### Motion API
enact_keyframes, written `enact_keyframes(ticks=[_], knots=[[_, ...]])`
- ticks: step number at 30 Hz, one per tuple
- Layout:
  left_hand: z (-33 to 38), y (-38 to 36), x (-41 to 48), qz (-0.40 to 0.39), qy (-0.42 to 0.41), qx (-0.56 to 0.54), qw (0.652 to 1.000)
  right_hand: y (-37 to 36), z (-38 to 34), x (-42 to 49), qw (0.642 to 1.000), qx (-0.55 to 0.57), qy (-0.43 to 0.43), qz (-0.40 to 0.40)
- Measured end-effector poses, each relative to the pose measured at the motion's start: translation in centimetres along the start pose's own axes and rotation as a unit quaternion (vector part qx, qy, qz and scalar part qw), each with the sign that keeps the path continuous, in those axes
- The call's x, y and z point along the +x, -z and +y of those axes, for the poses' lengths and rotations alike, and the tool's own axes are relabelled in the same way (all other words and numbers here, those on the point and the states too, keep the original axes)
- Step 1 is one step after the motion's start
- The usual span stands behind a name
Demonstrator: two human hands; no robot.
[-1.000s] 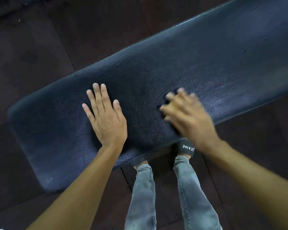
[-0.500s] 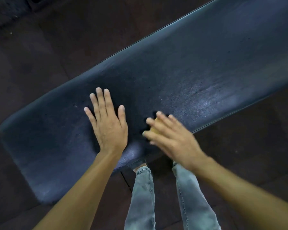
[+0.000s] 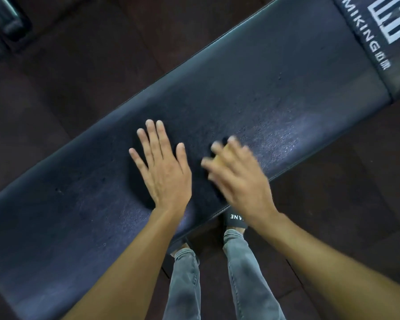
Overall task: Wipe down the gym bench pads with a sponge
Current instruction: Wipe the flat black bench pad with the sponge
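Observation:
A long dark blue-black bench pad (image 3: pixel 252 88) runs diagonally from lower left to upper right. My left hand (image 3: pixel 164 167) lies flat on it, palm down, fingers spread. Just to its right, my right hand (image 3: pixel 238 179) is blurred with motion and presses a yellow sponge (image 3: pixel 219 158) onto the pad near its front edge. Only a small strip of the sponge shows between the fingers. A damp sheen marks the pad to the right of the sponge.
White lettering and a logo (image 3: pixel 365 35) mark the pad's upper right end. Dark rubber floor tiles (image 3: pixel 79 65) surround the bench. My legs in grey jeans (image 3: pixel 217 273) and a black slipper (image 3: pixel 234 219) stand under the front edge. A dark object (image 3: pixel 7 21) lies top left.
My right hand with the sponge slid left toward my left hand, then back out to the right and away from the front edge. The left hand stayed flat on the pad.

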State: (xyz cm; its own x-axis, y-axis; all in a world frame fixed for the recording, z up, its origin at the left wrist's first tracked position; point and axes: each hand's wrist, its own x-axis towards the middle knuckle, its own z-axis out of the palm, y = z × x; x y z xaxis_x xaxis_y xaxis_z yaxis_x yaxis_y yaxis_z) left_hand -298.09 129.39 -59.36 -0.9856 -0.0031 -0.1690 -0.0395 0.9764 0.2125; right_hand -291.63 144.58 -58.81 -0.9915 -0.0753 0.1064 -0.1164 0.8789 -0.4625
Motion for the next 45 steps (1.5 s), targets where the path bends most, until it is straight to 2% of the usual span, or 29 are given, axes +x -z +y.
enact_keyframes(ticks=[2, 4, 6, 8, 9, 11, 12, 13, 15, 18, 21, 23, 24, 25, 27, 29, 31, 32, 33, 36, 39, 40, 41, 42, 44, 45], knots=[[0.1, -0.1, 0.0, 0.003, 0.005, 0.012, 1.0, 1.4, 2.3, -0.9, 0.984, -0.012, 0.16, -0.075], [0.2, -0.3, 0.1, 0.007, 0.015, 0.024, 1.0, 2.7, 6.3, 1.1, 0.971, -0.021, 0.218, -0.098], [0.2, -0.4, 0.1, 0.011, 0.02, 0.032, 0.999, 3.8, 10.4, 4.6, 0.989, -0.034, 0.137, -0.045], [0.1, -0.5, 0.0, 0.016, 0.017, 0.029, 0.999, 4.7, 13.5, 8.2, 0.999, -0.036, -0.017, 0.031], [0.1, -0.5, 0.0, 0.018, 0.016, 0.027, 0.999, 5.0, 14.2, 9.7, 0.992, -0.027, -0.105, 0.063], [0.2, -0.6, 0.1, 0.024, 0.017, 0.027, 0.999, 4.5, 13.7, 12.1, 0.957, -0.015, -0.266, 0.114], [0.2, -0.6, 0.1, 0.026, 0.017, 0.027, 0.999, 3.9, 12.4, 12.9, 0.94, -0.02, -0.316, 0.13], [0.2, -0.6, 0.0, 0.027, 0.017, 0.026, 0.999, 3.3, 10.5, 13.2, 0.934, -0.028, -0.328, 0.136], [0.1, -0.6, -0.1, 0.028, 0.017, 0.025, 0.999, 1.3, 6.0, 12.0, 0.963, -0.028, -0.242, 0.114], [0.1, -0.5, -0.1, 0.024, 0.024, 0.017, 0.999, -0.8, 1.0, 7.4, 0.999, -0.007, -0.048, 0.014], [0.3, -0.3, -0.1, 0.019, 0.026, 0.017, 0.999, 0.7, 3.5, 6.1, 0.983, -0.007, 0.157, -0.091], [0.3, -0.2, 0.0, 0.018, 0.029, 0.018, 0.999, 2.2, 7.4, 7.9, 0.964, -0.023, 0.236, -0.123], [0.3, -0.2, 0.0, 0.017, 0.029, 0.02, 0.999, 2.9, 9.4, 9.4, 0.97, -0.028, 0.216, -0.108], [0.3, -0.3, 0.1, 0.018, 0.029, 0.023, 0.999, 3.3, 11.0, 10.9, 0.984, -0.033, 0.158, -0.079], [0.2, -0.4, 0.0, 0.019, 0.025, 0.027, 0.999, 3.9, 12.8, 13.8, 0.999, -0.033, -0.013, -0.014], [0.2, -0.5, 0.0, 0.02, 0.021, 0.029, 0.999, 3.3, 12.0, 16.0, 0.981, -0.037, -0.184, 0.048], [0.1, -0.6, 0.1, 0.018, 0.026, 0.034, 0.999, 1.6, 8.2, 17.2, 0.952, -0.062, -0.29, 0.077], [0.1, -0.5, 0.1, 0.018, 0.028, 0.038, 0.999, 0.5, 5.6, 17.2, 0.951, -0.072, -0.291, 0.077], [0.1, -0.5, 0.1, 0.019, 0.028, 0.042, 0.999, -0.7, 3.0, 16.8, 0.963, -0.067, -0.254, 0.066], [0.0, -0.6, -0.1, 0.018, 0.02, 0.052, 0.998, -3.1, -2.6, 14.4, 0.999, -0.019, -0.041, -0.029], [-0.1, -0.5, 0.0, 0.013, 0.019, 0.044, 0.999, -2.0, 0.0, 14.5, 0.983, -0.04, 0.147, -0.101], [-0.1, -0.5, 0.0, 0.009, 0.021, 0.044, 0.999, -1.1, 2.2, 15.3, 0.977, -0.057, 0.172, -0.109], [0.0, -0.4, 0.1, 0.006, 0.022, 0.042, 0.999, -0.1, 4.6, 16.2, 0.98, -0.068, 0.162, -0.099], [0.0, -0.3, 0.2, 0.005, 0.023, 0.039, 0.999, 1.0, 7.2, 17.1, 0.988, -0.073, 0.113, -0.077], [0.1, -0.2, 0.2, 0.004, 0.024, 0.031, 0.999, 3.5, 11.9, 18.8, 0.996, -0.073, -0.055, -0.02], [0.1, -0.2, 0.1, 0.003, 0.025, 0.029, 0.999, 4.5, 13.4, 19.6, 0.986, -0.065, -0.151, 0.016]])
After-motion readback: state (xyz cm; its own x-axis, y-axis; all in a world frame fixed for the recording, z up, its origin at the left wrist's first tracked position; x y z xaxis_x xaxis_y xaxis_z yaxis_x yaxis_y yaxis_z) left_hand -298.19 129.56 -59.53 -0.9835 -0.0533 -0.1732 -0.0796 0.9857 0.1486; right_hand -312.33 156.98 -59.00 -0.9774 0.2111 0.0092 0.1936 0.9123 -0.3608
